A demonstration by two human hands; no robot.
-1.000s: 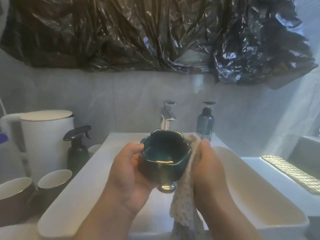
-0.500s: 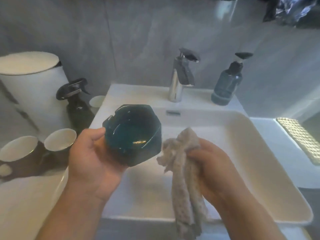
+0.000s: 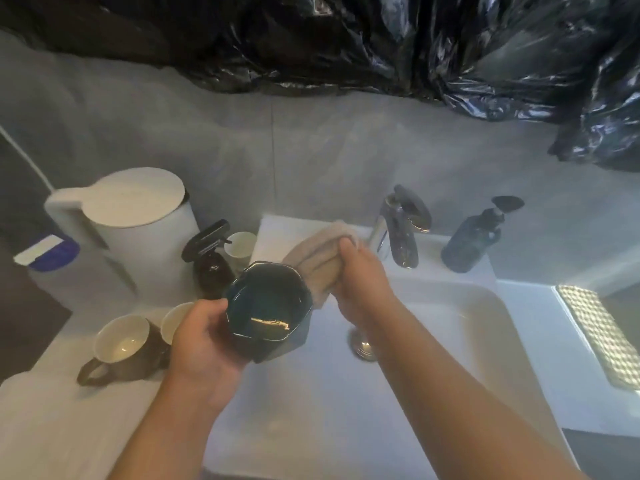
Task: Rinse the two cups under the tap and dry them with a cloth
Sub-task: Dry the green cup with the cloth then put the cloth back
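Cup [image 3: 268, 308], dark faceted glaze, likely slippery and breakable: above sink [image 3: 450, 341] left edge, left hand [image 3: 204, 344] grip wrapping its wall, right hand [image 3: 360, 282] clenching soft cloth [image 3: 318, 258] against rim.

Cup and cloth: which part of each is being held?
The left grip holds the cup round its side; the right grip clutches the cloth, bunched up.

place: home washroom | signs: basin [image 3: 485, 341], tap [image 3: 403, 233], soap bottle [image 3: 471, 244]

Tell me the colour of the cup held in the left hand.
Dark teal cup, glossy; the head view shows it.
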